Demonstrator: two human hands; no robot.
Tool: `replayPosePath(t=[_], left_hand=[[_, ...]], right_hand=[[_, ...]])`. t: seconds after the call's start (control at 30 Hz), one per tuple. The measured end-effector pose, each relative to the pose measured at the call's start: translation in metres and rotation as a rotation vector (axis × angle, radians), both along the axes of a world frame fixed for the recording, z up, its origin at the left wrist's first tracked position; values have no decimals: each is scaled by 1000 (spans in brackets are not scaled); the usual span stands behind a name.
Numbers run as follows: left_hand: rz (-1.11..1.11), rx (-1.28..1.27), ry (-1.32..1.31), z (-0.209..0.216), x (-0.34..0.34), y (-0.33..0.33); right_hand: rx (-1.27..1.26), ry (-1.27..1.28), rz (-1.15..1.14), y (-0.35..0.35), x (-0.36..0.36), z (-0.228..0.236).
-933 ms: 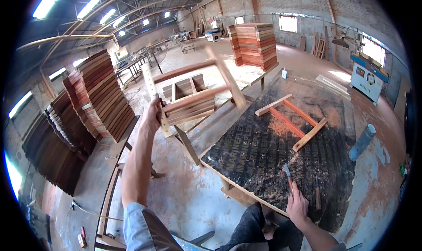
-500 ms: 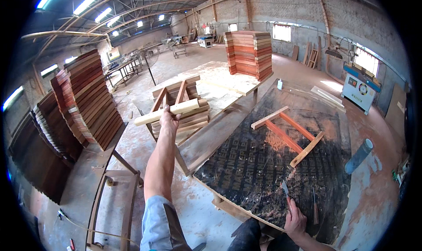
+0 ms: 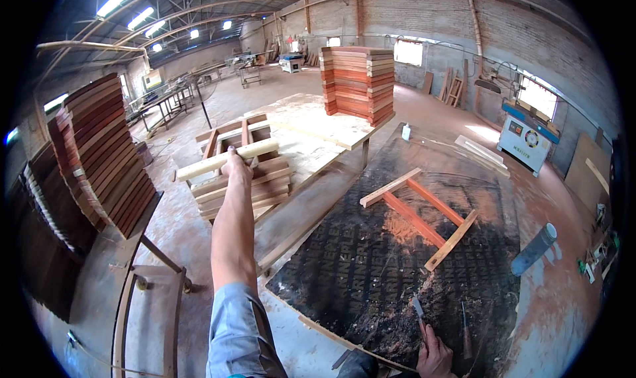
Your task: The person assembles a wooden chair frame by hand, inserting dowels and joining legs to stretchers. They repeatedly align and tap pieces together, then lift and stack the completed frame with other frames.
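Observation:
My left arm reaches out to a stack of wooden frames [image 3: 265, 179] on the left end of the pale table. At the top of it, my left hand [image 3: 237, 166] is closed on a pale wooden bar [image 3: 211, 164], thumb over the bar and the other fingers largely hidden. Near the front edge of the black board, my right hand [image 3: 434, 355] grips a chisel [image 3: 421, 320], its metal blade pointing forward. A second chisel [image 3: 466, 335] lies just right of that hand. Beyond them, a frame of two reddish rails and two lighter bars [image 3: 454, 237] lies flat amid sawdust.
A tall stack of reddish frames [image 3: 358, 83] stands on the pale table [image 3: 298, 116]. More stacked wood [image 3: 109, 153] rises at left. A white bottle [image 3: 406, 132] and grey cylinder [image 3: 534, 249] stand at the right, with a blue-and-white machine [image 3: 527, 136] behind.
The view has turned slightly right, so the scene sits further left. My left hand still holds the pale bar over the stack. My right hand keeps the chisel.

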State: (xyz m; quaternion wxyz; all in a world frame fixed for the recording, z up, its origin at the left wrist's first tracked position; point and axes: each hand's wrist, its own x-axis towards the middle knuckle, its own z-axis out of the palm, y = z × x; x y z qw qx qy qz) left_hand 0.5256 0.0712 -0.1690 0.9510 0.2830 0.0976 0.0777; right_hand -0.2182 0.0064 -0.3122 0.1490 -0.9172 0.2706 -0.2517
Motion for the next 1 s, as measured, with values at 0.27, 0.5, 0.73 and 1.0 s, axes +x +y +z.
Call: replayPosePath(t=[0.27,0.5,0.73,1.0], left_hand=[[-143,157,108,-19,53,27],[-852,514,-53,-31,38,36],[-868,1174,-428,48,-134,-28],[-783,1947,-1510,-64,-465,-218]], right_hand=[[8,-64,24,3,7,2],[51,57,24,-2,-4,16],[57,8,51,-3,0,4],[97,-69,37,-2,-5,3]])
